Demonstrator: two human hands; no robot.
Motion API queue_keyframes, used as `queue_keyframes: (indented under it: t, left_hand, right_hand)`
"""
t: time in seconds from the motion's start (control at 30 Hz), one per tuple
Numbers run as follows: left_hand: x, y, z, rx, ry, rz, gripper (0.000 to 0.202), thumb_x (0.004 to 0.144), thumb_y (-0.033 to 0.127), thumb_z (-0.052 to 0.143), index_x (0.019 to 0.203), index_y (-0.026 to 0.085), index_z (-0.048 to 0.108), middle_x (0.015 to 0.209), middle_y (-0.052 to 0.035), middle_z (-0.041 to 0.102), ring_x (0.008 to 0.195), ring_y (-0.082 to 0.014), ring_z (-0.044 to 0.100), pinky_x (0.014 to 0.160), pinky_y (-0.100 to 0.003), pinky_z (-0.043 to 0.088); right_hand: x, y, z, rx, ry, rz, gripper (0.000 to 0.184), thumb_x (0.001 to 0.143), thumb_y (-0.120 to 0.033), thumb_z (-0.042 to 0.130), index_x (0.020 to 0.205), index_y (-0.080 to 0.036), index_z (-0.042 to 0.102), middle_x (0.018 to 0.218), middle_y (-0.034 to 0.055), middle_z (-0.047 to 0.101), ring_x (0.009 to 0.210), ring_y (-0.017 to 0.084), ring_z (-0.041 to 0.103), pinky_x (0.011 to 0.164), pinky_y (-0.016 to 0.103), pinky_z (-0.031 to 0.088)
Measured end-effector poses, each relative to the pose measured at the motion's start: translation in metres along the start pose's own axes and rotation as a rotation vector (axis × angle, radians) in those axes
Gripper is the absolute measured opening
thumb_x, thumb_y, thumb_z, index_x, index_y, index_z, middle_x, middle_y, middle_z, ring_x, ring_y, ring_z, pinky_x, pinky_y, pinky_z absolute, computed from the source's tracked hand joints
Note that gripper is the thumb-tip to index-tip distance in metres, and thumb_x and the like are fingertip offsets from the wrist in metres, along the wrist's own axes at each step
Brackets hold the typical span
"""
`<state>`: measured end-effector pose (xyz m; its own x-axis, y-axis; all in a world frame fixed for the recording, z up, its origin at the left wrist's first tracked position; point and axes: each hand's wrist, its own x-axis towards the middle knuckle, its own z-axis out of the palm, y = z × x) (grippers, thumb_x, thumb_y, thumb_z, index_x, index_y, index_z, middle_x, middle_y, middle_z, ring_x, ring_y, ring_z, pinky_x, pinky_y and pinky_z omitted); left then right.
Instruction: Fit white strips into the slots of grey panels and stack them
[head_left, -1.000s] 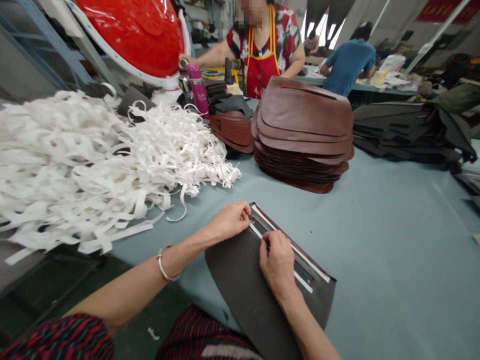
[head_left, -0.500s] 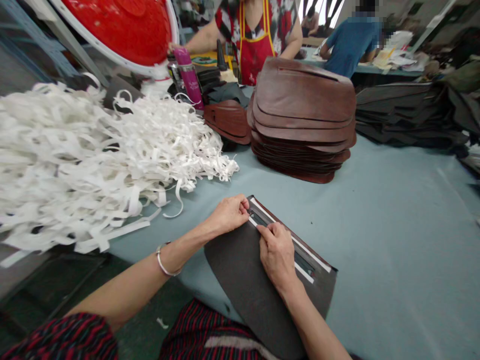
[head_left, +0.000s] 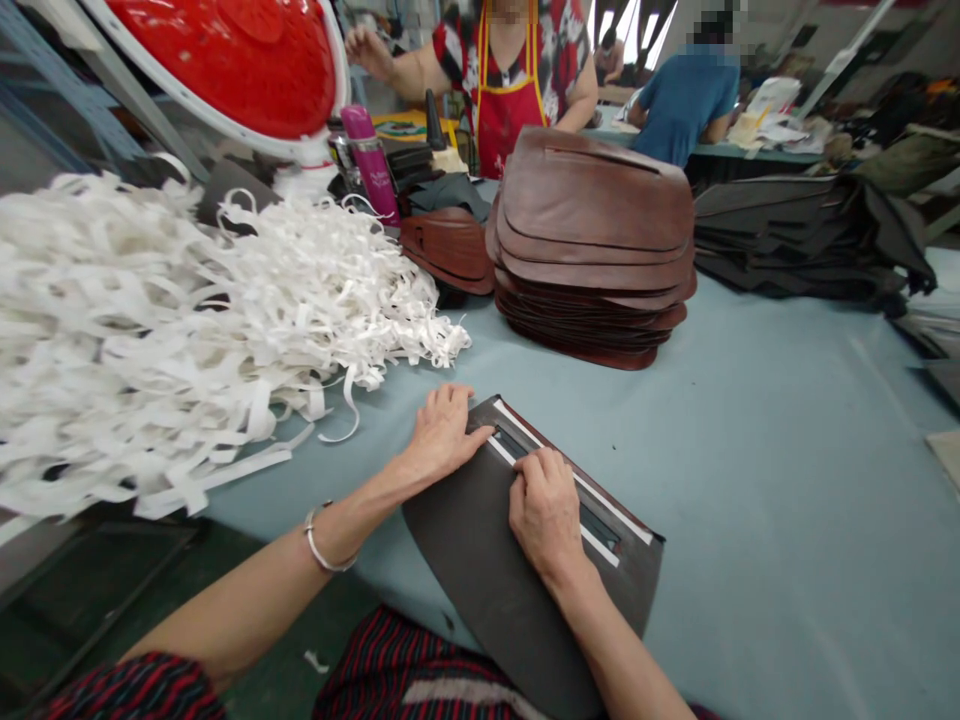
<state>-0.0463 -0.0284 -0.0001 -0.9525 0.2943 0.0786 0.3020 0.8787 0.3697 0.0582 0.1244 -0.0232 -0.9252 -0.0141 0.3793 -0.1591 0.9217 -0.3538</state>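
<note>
A dark leather panel [head_left: 480,540] lies face down at the table's front edge, slanting toward me. Along its far side runs a long slot [head_left: 600,527] with a white tape strip [head_left: 600,546] on its near edge and another white strip [head_left: 619,516] beyond it. My left hand [head_left: 448,432] rests open on the panel's left corner, fingers apart, its thumb at the near strip's end. Over the middle of that strip, my right hand [head_left: 546,510] presses down with bent fingers held together. Whatever may be under its fingertips is hidden.
A heap of white paper strips [head_left: 225,330] covers the left of the table [head_left: 780,450]. Stacked brown leather flaps [head_left: 592,240] stand ahead, with dark pieces [head_left: 810,240] to the right. Behind are a purple flask [head_left: 371,165], a red fan [head_left: 232,60] and a co-worker in a red apron [head_left: 510,110].
My left hand has let go of its pinch at the slot's end and spread its fingers. My right hand's fingers have curled in over the strip. The co-worker's hand has risen off the flask.
</note>
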Motion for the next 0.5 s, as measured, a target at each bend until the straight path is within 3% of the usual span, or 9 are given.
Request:
queue_keyframes:
  t: [0.1, 0.23, 0.33, 0.43, 0.5]
  left_hand:
    - [0.007, -0.009, -0.004, -0.129, -0.092, 0.014, 0.067, 0.071, 0.045, 0.071, 0.124, 0.012, 0.045, 0.117, -0.0139, 0.052, 0.107, -0.0277, 0.052, 0.092, -0.039, 0.044]
    - [0.016, -0.007, -0.021, -0.215, -0.268, 0.036, 0.035, 0.073, 0.037, 0.069, 0.100, 0.017, 0.061, 0.089, -0.0064, 0.065, 0.087, -0.0240, 0.060, 0.077, -0.032, 0.045]
    - [0.024, 0.003, -0.037, -0.243, -0.296, 0.108, 0.018, 0.075, 0.035, 0.065, 0.082, 0.019, 0.063, 0.080, -0.0011, 0.065, 0.079, -0.0191, 0.060, 0.069, -0.026, 0.043]
    - [0.035, 0.009, -0.048, -0.258, -0.291, 0.147, 0.016, 0.076, 0.035, 0.065, 0.079, 0.019, 0.063, 0.075, 0.0020, 0.064, 0.072, -0.0166, 0.060, 0.062, -0.023, 0.041]
    - [0.041, 0.008, -0.047, -0.243, -0.225, 0.136, 0.016, 0.077, 0.034, 0.065, 0.081, 0.019, 0.063, 0.077, 0.0004, 0.064, 0.076, -0.0185, 0.060, 0.066, -0.026, 0.042]
  right_hand:
    - [-0.001, 0.000, -0.002, 0.062, 0.047, 0.048, 0.013, 0.085, -0.008, 0.045, 0.084, -0.015, 0.056, 0.087, 0.0073, 0.054, 0.087, 0.020, 0.048, 0.078, 0.033, 0.038]
    - [-0.002, 0.000, -0.004, 0.081, 0.073, 0.082, 0.012, 0.089, -0.013, 0.045, 0.087, -0.015, 0.057, 0.088, 0.0076, 0.056, 0.087, 0.020, 0.048, 0.079, 0.034, 0.038]
    - [-0.001, 0.002, -0.004, 0.135, 0.123, 0.086, 0.012, 0.091, -0.018, 0.046, 0.094, -0.015, 0.057, 0.092, 0.0081, 0.058, 0.090, 0.021, 0.049, 0.081, 0.034, 0.038]
    - [0.003, 0.007, -0.004, 0.149, 0.144, 0.101, 0.013, 0.093, -0.024, 0.048, 0.098, -0.015, 0.057, 0.094, 0.0070, 0.060, 0.090, 0.021, 0.051, 0.080, 0.034, 0.037]
    - [0.004, 0.012, -0.007, 0.096, 0.104, 0.137, 0.013, 0.092, -0.029, 0.052, 0.095, -0.016, 0.057, 0.090, 0.0055, 0.062, 0.085, 0.021, 0.053, 0.077, 0.033, 0.035]
